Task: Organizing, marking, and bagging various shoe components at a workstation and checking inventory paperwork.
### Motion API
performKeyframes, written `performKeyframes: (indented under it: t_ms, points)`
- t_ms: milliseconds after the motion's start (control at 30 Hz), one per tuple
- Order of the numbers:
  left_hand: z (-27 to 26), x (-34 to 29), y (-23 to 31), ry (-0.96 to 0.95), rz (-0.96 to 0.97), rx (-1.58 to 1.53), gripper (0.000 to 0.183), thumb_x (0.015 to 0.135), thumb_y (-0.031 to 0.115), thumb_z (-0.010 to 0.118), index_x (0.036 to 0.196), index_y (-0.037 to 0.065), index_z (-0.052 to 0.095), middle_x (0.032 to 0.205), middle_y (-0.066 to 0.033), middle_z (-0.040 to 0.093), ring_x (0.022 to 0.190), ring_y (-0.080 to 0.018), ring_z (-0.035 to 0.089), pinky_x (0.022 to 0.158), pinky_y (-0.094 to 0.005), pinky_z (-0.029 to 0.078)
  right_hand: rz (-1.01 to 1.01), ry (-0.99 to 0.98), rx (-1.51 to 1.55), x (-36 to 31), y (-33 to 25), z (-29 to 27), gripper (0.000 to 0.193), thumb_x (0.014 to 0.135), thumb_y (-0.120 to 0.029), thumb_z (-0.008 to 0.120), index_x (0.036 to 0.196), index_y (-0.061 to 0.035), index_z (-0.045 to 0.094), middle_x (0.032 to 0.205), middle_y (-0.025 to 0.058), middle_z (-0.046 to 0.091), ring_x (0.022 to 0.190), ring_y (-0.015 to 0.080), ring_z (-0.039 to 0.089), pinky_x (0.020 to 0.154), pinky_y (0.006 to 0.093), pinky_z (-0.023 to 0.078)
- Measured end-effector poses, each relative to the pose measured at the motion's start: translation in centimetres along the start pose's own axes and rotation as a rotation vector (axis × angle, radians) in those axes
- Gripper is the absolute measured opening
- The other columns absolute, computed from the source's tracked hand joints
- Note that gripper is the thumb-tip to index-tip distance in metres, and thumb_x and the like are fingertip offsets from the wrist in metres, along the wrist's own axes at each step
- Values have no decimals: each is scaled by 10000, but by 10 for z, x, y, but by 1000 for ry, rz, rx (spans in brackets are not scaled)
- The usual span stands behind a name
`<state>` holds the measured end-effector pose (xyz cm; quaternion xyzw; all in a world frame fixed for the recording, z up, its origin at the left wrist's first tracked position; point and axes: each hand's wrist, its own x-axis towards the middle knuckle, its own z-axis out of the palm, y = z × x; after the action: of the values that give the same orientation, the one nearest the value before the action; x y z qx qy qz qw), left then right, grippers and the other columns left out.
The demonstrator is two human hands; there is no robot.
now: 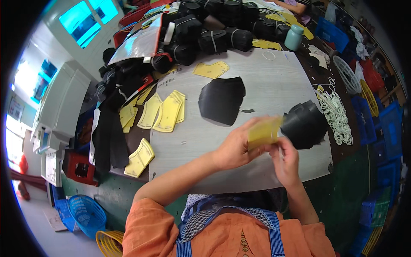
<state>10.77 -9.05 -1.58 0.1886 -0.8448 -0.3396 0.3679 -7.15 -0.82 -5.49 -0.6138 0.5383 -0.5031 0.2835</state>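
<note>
Above the grey board (278, 77), near edge close and surface open leftward, the left hand (239, 145) grasps a yellow pattern piece (262, 132); the right hand's (286, 160) grip is unclear.

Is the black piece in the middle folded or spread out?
Spread out: the black piece lies flat on the pale board, its whole outline showing, with no fold visible. Whether it is one layer, I cannot tell.

Left fisheye camera, head-mounted, faces down and forward from above the wearer's orange shirt (214, 237), near the surface (278, 79); wide view includes floor (349, 192) on both sides.
</note>
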Motion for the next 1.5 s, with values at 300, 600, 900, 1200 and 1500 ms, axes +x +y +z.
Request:
performKeyframes:
  t_ms: [300, 600, 900, 1200, 1500]
  points:
    - [-3, -52, 19, -158, 189, 590, 580, 757, 85, 584, 1327, 155, 506, 1339, -151, 449, 1239, -307, 457, 1042, -486, 372, 481, -190, 215, -13, -36, -8, 148, 874, -126, 648, 945, 2, 626, 724, -14, 584, 572, 26, 485, 501, 189, 387]
    - [-45, -98, 9, -260, -319, 703, 710, 786, 421, 661, 1379, 105, 433, 1393, -151, 389, 1342, -346, 310, 1120, -521, 220, 345, 134, 175, -7, -12, -45, 130, 882, -113, 644, 931, 6, 623, 739, 8, 585, 560, 50, 496, 506, 201, 417]
    - [16, -101, 41, 54, -200, 433, 495, 713, 215, 748, 1173, 101, 605, 1271, -163, 477, 1208, -338, 469, 996, -490, 404, 273, -209, -126, -7, -18, 15, 112, 851, -80, 656, 911, 12, 636, 713, 27, 616, 627, 93, 592, 570, 260, 463]
    - [35, -101, 38, 102, -304, 524, 414, 730, 196, 724, 1128, 125, 633, 1248, -155, 508, 1169, -328, 500, 955, -418, 454, -24, -124, -210, 18, -30, 19, 150, 910, -100, 589, 1029, -9, 605, 834, 74, 573, 667, 138, 532, 615, 282, 478]
    - [39, -103, 34, 152, -285, 525, 373, 711, 185, 729, 1072, 140, 653, 1230, -142, 516, 1165, -329, 504, 936, -411, 469, -50, -527, 10, 63, -36, 61, 193, 929, -183, 575, 951, 0, 632, 779, 52, 637, 690, 108, 595, 628, 257, 491]
